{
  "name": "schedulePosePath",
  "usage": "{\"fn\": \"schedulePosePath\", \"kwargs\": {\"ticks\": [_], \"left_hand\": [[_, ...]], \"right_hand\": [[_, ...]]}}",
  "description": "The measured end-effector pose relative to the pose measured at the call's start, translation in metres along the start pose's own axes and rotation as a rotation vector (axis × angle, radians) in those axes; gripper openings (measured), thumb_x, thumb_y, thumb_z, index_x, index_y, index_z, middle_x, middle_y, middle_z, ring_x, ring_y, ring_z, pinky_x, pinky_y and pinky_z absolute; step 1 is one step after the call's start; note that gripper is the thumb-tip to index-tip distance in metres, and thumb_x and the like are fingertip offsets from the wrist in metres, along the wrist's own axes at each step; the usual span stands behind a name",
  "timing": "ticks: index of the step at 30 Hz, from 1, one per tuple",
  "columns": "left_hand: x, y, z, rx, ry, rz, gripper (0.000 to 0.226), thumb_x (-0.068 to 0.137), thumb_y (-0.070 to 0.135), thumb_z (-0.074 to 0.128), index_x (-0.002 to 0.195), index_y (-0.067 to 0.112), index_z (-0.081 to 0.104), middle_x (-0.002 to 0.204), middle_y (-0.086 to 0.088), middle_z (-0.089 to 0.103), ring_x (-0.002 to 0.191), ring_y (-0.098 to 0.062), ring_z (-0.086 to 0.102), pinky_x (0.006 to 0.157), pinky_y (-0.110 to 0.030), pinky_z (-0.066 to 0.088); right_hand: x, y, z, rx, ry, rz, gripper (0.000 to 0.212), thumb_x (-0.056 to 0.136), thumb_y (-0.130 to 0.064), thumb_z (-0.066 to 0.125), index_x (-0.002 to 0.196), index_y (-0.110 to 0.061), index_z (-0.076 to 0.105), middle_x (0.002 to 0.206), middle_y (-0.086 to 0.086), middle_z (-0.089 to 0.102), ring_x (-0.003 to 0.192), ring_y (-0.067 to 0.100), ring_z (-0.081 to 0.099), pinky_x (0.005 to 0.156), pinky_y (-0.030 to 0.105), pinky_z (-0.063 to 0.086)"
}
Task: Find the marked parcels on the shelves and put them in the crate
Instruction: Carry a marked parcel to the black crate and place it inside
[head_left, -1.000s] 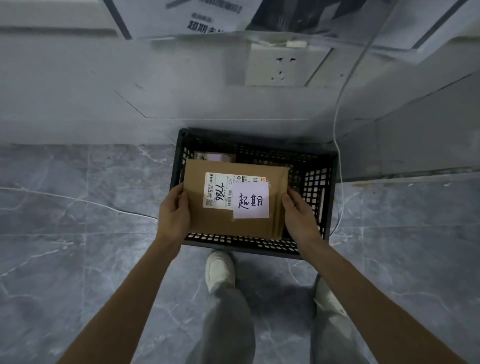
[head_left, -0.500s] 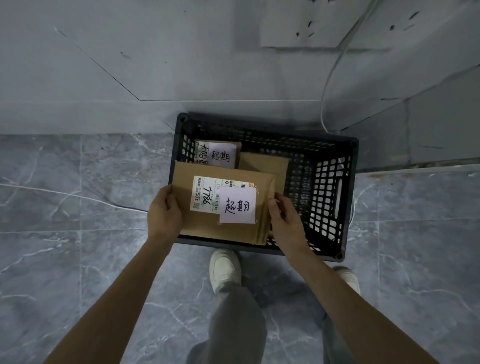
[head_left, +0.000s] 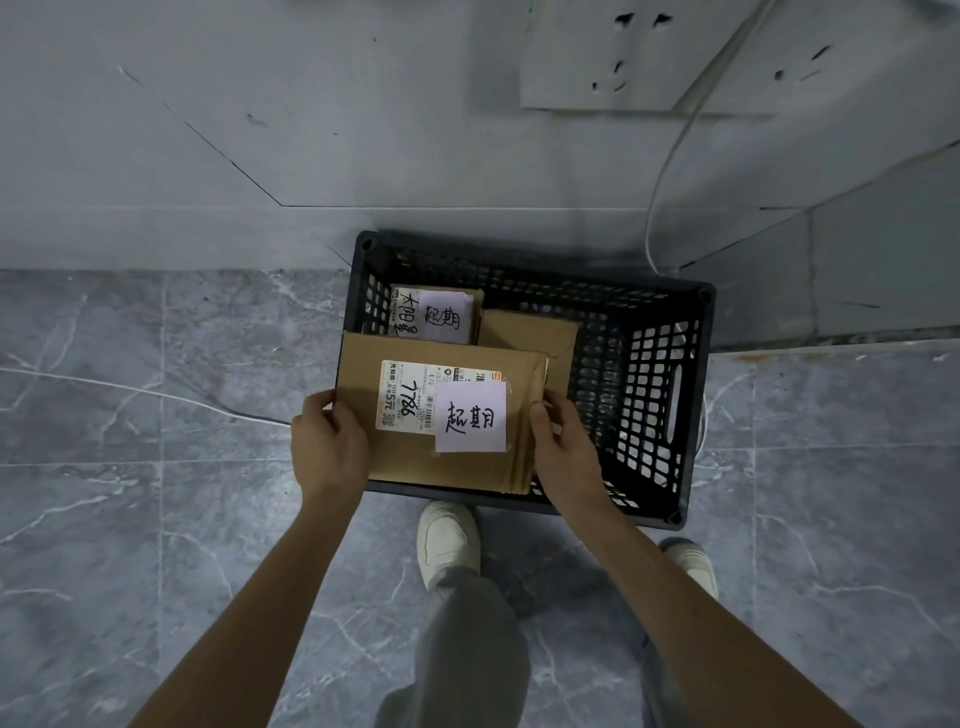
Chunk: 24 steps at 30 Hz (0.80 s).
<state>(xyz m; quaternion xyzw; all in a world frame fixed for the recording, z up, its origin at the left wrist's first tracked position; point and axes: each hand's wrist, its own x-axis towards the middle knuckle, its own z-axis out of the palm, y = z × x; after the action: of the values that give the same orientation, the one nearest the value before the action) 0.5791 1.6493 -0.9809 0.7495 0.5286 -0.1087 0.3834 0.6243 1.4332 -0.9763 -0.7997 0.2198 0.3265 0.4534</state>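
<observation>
On the grey marbled floor (head_left: 130, 467), the left hand (head_left: 330, 447) grips the left edge of a flat brown cardboard parcel (head_left: 457, 470), thumb on top and fingers curled underneath. The parcel is held level over the near left part of the black plastic crate (head_left: 644, 395), its left edge reaching just past the crate's left wall and its near edge above the near rim; whether it touches the bottom cannot be told. It carries a shipping label (head_left: 405, 395) marked 7786 and a white handwritten note (head_left: 470, 423). Behind it, in the far left corner of the crate, lies a smaller parcel (head_left: 410, 312) with a similar note, and just beside that a plain brown parcel (head_left: 524, 332). The right hand (head_left: 563, 452) pinches the held parcel's right edge, thumb on top. The crate's right half shows bare lattice. A white cable (head_left: 670, 156) runs down the wall behind the crate's far right corner.
</observation>
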Motion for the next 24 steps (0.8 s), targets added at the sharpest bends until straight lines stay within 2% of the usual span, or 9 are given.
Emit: {"fn": "schedulePosePath", "kwargs": {"ticks": [4, 8, 13, 17, 20, 24], "left_hand": [[-0.002, 0.005, 0.000, -0.041, 0.001, -0.039, 0.036, 0.103, 0.023, 0.038, 0.134, 0.014, 0.054, 0.126, -0.015, 0.060, 0.107, -0.030, 0.059, 0.094, -0.049, 0.049], [-0.004, 0.008, -0.003, -0.063, -0.005, -0.051, 0.035, 0.104, 0.023, 0.040, 0.133, 0.012, 0.053, 0.118, -0.010, 0.061, 0.101, -0.026, 0.058, 0.088, -0.042, 0.049], [-0.011, 0.013, -0.008, -0.066, -0.010, -0.057, 0.037, 0.104, 0.025, 0.043, 0.137, 0.009, 0.050, 0.102, -0.001, 0.057, 0.097, -0.024, 0.056, 0.087, -0.040, 0.047], [-0.015, 0.012, -0.015, -0.053, 0.014, -0.035, 0.038, 0.100, 0.026, 0.045, 0.137, 0.015, 0.049, 0.124, -0.011, 0.060, 0.110, -0.029, 0.060, 0.097, -0.049, 0.049], [-0.025, 0.016, -0.024, -0.059, 0.027, 0.034, 0.037, 0.100, 0.025, 0.046, 0.135, 0.017, 0.051, 0.129, -0.013, 0.059, 0.113, -0.028, 0.059, 0.098, -0.051, 0.049], [-0.043, 0.034, -0.038, -0.063, 0.036, 0.162, 0.037, 0.101, 0.025, 0.048, 0.137, 0.018, 0.052, 0.135, -0.012, 0.055, 0.123, -0.025, 0.054, 0.097, -0.041, 0.046]], "right_hand": [[-0.003, 0.001, 0.001, 0.065, -0.014, 0.053, 0.043, 0.102, -0.044, 0.045, 0.140, -0.025, 0.052, 0.130, 0.002, 0.063, 0.121, 0.020, 0.058, 0.108, 0.040, 0.045], [-0.004, -0.001, -0.002, 0.045, -0.049, 0.063, 0.043, 0.103, -0.043, 0.044, 0.140, -0.022, 0.053, 0.134, 0.002, 0.061, 0.125, 0.020, 0.055, 0.103, 0.029, 0.042], [-0.009, -0.008, -0.003, 0.056, -0.060, 0.052, 0.045, 0.102, -0.047, 0.045, 0.142, -0.027, 0.050, 0.137, 0.002, 0.058, 0.127, 0.020, 0.053, 0.111, 0.039, 0.041], [-0.013, -0.007, -0.006, 0.060, -0.024, 0.036, 0.048, 0.099, -0.054, 0.046, 0.142, -0.032, 0.051, 0.138, -0.002, 0.059, 0.129, 0.018, 0.053, 0.113, 0.044, 0.041], [-0.019, -0.008, -0.013, 0.032, -0.024, 0.046, 0.056, 0.095, -0.062, 0.046, 0.142, -0.031, 0.051, 0.139, -0.002, 0.059, 0.130, 0.018, 0.053, 0.114, 0.044, 0.039], [-0.032, -0.019, -0.028, 0.014, -0.023, -0.007, 0.080, 0.079, -0.079, 0.039, 0.142, -0.032, 0.049, 0.140, -0.003, 0.057, 0.131, 0.016, 0.052, 0.114, 0.044, 0.039]]}}
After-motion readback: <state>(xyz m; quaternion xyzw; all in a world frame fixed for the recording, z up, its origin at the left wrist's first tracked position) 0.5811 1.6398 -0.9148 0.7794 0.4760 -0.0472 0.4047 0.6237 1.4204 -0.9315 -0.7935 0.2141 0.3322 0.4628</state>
